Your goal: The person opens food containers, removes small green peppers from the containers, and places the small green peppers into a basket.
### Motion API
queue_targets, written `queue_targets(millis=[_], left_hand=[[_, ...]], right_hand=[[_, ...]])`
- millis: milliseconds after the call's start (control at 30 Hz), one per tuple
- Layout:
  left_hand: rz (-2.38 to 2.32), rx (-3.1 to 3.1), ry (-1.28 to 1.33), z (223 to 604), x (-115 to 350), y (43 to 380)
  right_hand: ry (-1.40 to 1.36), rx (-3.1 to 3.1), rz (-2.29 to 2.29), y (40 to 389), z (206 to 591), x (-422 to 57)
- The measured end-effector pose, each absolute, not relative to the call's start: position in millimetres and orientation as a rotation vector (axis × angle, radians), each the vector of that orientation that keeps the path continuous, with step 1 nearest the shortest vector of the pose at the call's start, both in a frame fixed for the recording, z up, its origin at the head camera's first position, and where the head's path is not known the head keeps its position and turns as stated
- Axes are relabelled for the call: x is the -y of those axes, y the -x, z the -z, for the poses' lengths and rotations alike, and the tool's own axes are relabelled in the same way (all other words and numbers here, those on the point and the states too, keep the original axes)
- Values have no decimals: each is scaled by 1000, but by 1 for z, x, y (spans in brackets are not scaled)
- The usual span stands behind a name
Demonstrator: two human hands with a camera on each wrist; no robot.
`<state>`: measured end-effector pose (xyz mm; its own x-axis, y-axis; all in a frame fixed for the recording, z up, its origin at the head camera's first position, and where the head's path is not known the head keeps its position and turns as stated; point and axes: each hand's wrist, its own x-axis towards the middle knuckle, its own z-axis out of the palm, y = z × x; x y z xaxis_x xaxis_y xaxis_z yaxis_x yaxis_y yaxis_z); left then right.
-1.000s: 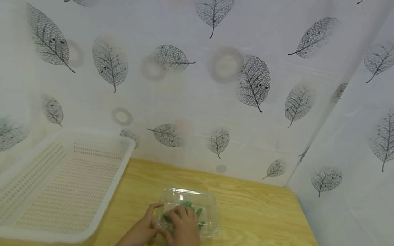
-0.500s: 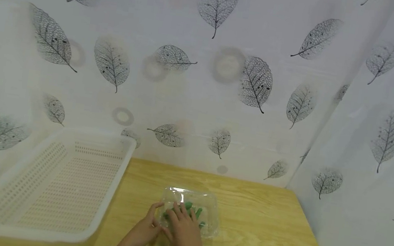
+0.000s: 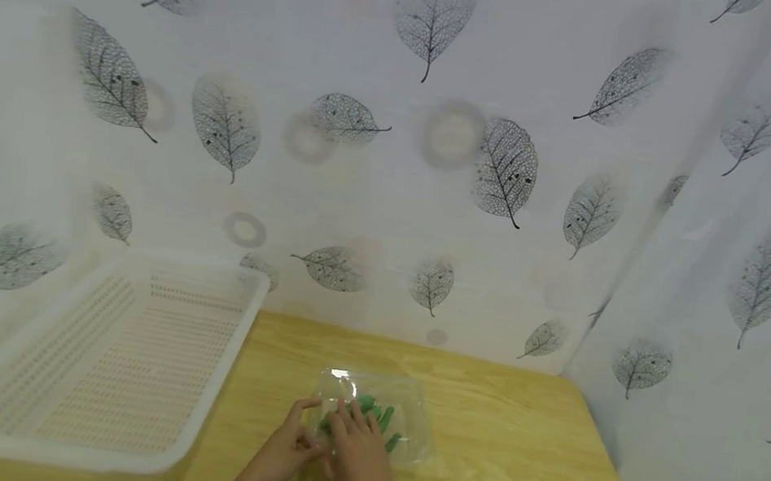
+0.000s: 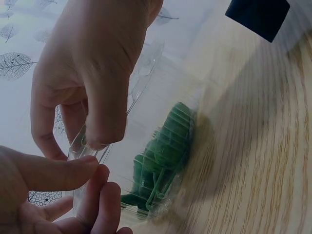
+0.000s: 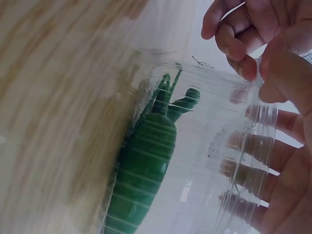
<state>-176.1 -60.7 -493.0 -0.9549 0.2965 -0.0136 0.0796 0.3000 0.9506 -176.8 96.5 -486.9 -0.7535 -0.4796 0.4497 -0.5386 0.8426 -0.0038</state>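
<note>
A clear plastic clamshell box (image 3: 416,416) lies on the wood-grain table with several green pieces inside. Seen up close in the right wrist view, one green piece (image 5: 141,168) has a long ridged body and thin leg-like parts. My left hand (image 3: 282,452) is at the box's near left corner, with thumb and fingers pinching the rim (image 4: 80,151). Over the left part of the box, my right hand (image 3: 364,468) has its fingers spread across the lid and its thumb at the near rim. It covers some of the green pieces in the head view.
A large white slotted plastic basket (image 3: 215,381) stands left of the box. Leaf-printed white sheeting (image 3: 392,192) rises behind the table (image 3: 511,455) and along its right side.
My right fingers have straightened slightly and shifted a little on the lid. My left hand stays at the box's corner, and the green pieces show slightly more.
</note>
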Motion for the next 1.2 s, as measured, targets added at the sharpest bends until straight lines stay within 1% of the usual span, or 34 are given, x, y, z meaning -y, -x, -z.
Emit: queue_targets(millis=[233,433,600,933,1200], left_hand=[[-1711,-2365,-304,493,62,171],[-1702,-2344,-299,493,63,171],[-1716,-2318,-296,496,63,169],[-1688,-2288,-98,493,62,177],[-1729,-2376,-171,496,65,177]], right_hand=[[-779,2634,-292,172,490,-98],[-830,2545,-219,173,494,-99],[-813,2486,-194,173,494,-98],[-834,2399,-313,177,489,-101],[-916,2423,-395,177,482,-109]])
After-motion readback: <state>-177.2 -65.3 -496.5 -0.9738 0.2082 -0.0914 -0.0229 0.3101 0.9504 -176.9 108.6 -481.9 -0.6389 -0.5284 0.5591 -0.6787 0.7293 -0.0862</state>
